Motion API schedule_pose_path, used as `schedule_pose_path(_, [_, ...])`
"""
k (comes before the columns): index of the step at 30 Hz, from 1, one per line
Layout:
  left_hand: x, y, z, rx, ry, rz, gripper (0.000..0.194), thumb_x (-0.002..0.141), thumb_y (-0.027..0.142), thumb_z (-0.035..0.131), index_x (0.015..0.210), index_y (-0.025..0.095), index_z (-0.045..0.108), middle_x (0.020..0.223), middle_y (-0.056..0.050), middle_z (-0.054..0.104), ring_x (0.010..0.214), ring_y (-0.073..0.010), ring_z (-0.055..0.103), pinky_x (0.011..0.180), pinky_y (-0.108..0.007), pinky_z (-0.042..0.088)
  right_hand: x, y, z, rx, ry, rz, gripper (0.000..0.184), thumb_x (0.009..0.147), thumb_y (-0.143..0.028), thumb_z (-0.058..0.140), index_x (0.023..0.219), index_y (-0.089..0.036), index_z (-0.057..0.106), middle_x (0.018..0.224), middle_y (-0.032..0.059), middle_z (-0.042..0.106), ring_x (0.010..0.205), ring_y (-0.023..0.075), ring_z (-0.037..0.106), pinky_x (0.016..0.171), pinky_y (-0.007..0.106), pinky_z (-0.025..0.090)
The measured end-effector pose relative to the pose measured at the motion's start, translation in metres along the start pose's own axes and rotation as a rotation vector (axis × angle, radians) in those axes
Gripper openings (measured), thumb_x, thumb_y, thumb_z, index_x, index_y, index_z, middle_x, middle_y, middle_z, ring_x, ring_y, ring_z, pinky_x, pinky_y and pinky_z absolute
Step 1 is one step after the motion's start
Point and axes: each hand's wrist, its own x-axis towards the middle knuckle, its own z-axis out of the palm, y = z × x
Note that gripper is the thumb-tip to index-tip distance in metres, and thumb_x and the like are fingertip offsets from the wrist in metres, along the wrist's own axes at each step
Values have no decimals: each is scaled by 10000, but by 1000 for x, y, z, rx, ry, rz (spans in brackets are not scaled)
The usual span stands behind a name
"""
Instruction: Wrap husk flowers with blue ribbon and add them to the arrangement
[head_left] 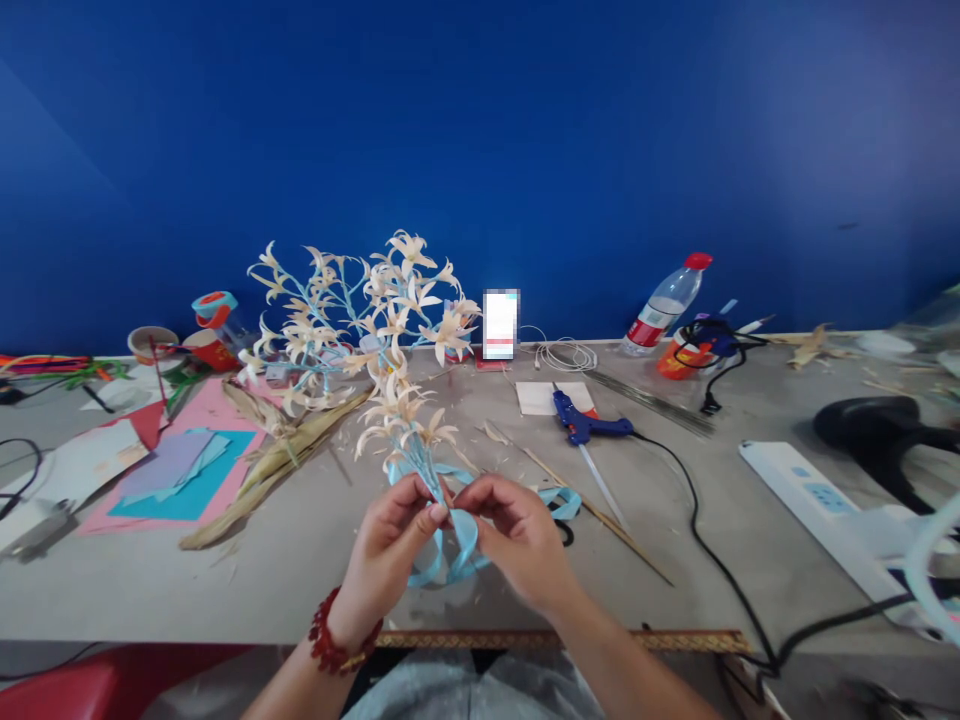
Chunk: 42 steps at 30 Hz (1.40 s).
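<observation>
My left hand (386,550), with a red bead bracelet at the wrist, pinches the light-blue wrapped stem of a spray of cream artificial flowers (405,415). The spray leans up and away from me above the table's front part. Close beside it, my right hand (525,545) has its fingers closed on a light-blue ribbon (466,535) at the lower end of the stem. Loops of that ribbon hang below and behind both hands. Where the fingers meet, the stem's end is partly hidden. More cream flower sprays (304,335) on blue stems stand farther back.
Dried husks (277,460) and coloured paper (184,475) lie left. A blue glue gun (581,418), a thin stick (600,510) and wires (652,400) lie right of centre. Behind stand a phone (500,325) and a bottle (664,310). A power strip (814,510) and cables occupy the right.
</observation>
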Motion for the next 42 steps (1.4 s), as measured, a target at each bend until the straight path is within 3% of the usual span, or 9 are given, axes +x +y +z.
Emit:
schedule_pose_path(4, [0,1,-1,8,-7,9,121,847,288,642,841,172,676,757,-22,643,701,-148,581,680,-241,475,0,-1,-1,-126,-17,-44,138,801,-294,681,724,-189,635,666,-2,607,613,127,538,580,235,446])
schedule_pose_path(10, [-1,-3,-5,128,95,114,123,776,280,721,822,166,710,819,-61,707,796,-199,636,752,-279,499,-4,0,-3,-473,-26,-294,41,858,-228,595,823,-211,607,773,24,642,723,168,585,693,285,450])
schedule_pose_path(15, [-3,-6,-5,124,116,60,135,810,296,685,777,168,711,726,-42,707,709,-176,632,675,-251,499,-5,4,-4,-570,-40,-393,42,881,-189,549,867,-220,573,826,40,629,776,184,594,730,309,459])
schedule_pose_path(22, [-8,-3,-2,173,153,108,107,797,270,697,777,171,735,733,-41,706,725,-181,630,694,-254,499,-4,13,-10,-722,-60,-692,328,840,-140,558,1146,-256,583,975,83,677,889,237,620,807,401,489])
schedule_pose_path(26, [-12,1,-3,189,93,79,127,827,279,663,799,171,723,744,-39,692,715,-174,610,689,-249,484,-6,11,-13,-768,-91,-834,415,842,-155,557,1232,-297,587,1006,86,686,856,241,629,770,406,499])
schedule_pose_path(29, [-14,4,-4,168,51,66,111,861,261,625,856,181,702,749,-27,666,704,-156,589,665,-229,467,-7,6,-9,-587,-4,-723,329,843,-122,558,1117,-285,639,916,74,680,809,222,627,733,376,504])
schedule_pose_path(34, [-9,6,-3,72,-25,101,95,881,217,594,876,179,681,792,-32,628,720,-154,582,674,-244,466,-7,2,2,-135,20,-278,60,878,-245,598,855,-232,653,831,45,648,763,187,624,689,312,503])
schedule_pose_path(38, [-6,9,-3,39,-27,139,106,887,205,582,850,185,679,795,-32,621,722,-156,583,667,-249,472,-3,2,4,137,-44,54,190,813,-366,702,781,-195,625,725,9,639,617,137,592,585,248,474])
schedule_pose_path(42, [-4,12,-8,165,-77,155,130,896,207,571,860,185,693,805,-36,640,738,-155,590,680,-244,462,1,2,4,180,-53,126,242,783,-395,733,773,-182,618,679,-7,631,600,121,569,582,229,455])
